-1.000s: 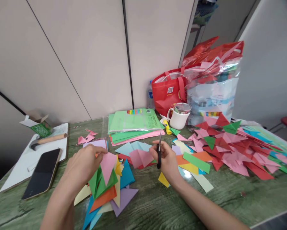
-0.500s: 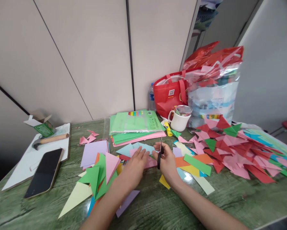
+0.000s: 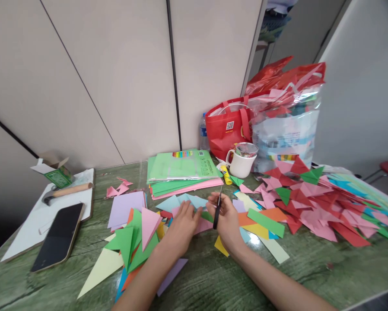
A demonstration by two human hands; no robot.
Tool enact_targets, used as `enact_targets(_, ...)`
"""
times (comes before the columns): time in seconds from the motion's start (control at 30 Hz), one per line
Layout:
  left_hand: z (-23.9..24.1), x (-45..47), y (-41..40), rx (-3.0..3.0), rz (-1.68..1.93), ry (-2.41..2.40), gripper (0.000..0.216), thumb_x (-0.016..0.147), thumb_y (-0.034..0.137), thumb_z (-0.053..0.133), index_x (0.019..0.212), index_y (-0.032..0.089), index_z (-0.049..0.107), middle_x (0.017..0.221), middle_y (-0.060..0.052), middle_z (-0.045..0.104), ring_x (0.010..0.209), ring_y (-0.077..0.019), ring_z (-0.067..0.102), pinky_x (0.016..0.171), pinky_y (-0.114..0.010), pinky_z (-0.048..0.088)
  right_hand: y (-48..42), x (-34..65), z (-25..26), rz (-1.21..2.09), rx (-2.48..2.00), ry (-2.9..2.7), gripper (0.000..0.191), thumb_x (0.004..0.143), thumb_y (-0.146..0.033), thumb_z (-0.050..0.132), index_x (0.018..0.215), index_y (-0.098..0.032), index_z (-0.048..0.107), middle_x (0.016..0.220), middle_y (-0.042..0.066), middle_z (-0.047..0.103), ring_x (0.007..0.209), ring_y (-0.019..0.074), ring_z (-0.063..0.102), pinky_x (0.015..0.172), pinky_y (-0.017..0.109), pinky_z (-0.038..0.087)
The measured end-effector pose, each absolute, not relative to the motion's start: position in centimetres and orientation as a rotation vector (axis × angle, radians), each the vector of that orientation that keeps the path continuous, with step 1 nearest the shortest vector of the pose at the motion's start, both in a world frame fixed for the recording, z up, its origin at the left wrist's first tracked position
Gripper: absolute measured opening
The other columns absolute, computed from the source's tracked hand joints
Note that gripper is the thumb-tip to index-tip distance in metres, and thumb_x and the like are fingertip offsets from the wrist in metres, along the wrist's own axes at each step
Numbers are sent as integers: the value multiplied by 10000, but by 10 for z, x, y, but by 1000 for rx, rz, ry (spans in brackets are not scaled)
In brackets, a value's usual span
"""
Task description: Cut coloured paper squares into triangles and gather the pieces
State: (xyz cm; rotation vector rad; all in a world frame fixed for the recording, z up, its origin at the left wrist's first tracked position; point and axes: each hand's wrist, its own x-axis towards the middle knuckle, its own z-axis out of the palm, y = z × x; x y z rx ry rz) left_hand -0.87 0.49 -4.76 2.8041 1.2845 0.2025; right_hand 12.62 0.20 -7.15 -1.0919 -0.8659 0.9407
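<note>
Right hand (image 3: 226, 218) curled shut round the black-handled steel scissors (image 3: 217, 211), blades pointing to twelve o'clock, too thin to tell whether parted or closed. Left hand (image 3: 181, 224) just at nine o'clock of it, fingers spread and laid flat on a pink paper piece (image 3: 203, 225), pressing rather than pinching. Plenty cut already, by the look of it: a mixed fan of green, pink and orange paper triangles (image 3: 137, 235) at eight o'clock of the hands, a broad heap of red and pink paper triangles (image 3: 310, 203) out at three o'clock. Plenty left too: a stack of whole green and pink paper sheets (image 3: 181, 175) lying flat at twelve o'clock. Most of the pink piece hidden under the palm; both forearms cut off at the bottom edge.
</note>
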Motion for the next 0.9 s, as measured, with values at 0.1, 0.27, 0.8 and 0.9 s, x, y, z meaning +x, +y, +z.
enact_targets(0.1, -30, -9, 1, 2755, 317, 1354, 272, 767, 16, 426, 916, 160, 602, 904, -94, 598, 958, -244, 523, 816, -396, 442, 1, 127, -67, 865, -1095, -843, 360, 708, -404, 655, 958, -202, 495, 882, 40, 546, 859, 201, 549, 785, 360, 452)
enact_targets(0.27, 2, -16, -4, 2512, 655, 1615, 194, 851, 151, 402, 752, 168, 568, 781, -65, 605, 777, -204, 551, 698, -351, 456, 1, 126, -64, 791, -1038, -730, 308, 793, -444, 557, 979, -212, 477, 886, 23, 551, 820, 169, 555, 803, 355, 444)
enact_targets(0.8, 17, -11, -9, 1737, 1183, 1413, 374, 793, 236, 509, 1150, 184, 607, 714, -26, 654, 584, -136, 544, 509, -230, 434, -7, 121, -58, 1204, -887, -848, 324, 689, -342, 686, 942, -200, 541, 739, -14, 549, 623, 123, 519, 582, 251, 452)
enact_targets(0.9, 19, -12, -7, 1686, 1039, 1348, 258, 750, 226, 550, 931, 154, 719, 727, -32, 685, 626, -145, 553, 560, -240, 440, -7, 122, -56, 1179, -899, -835, 330, 681, -340, 694, 937, -198, 541, 738, -15, 548, 616, 117, 506, 562, 235, 428)
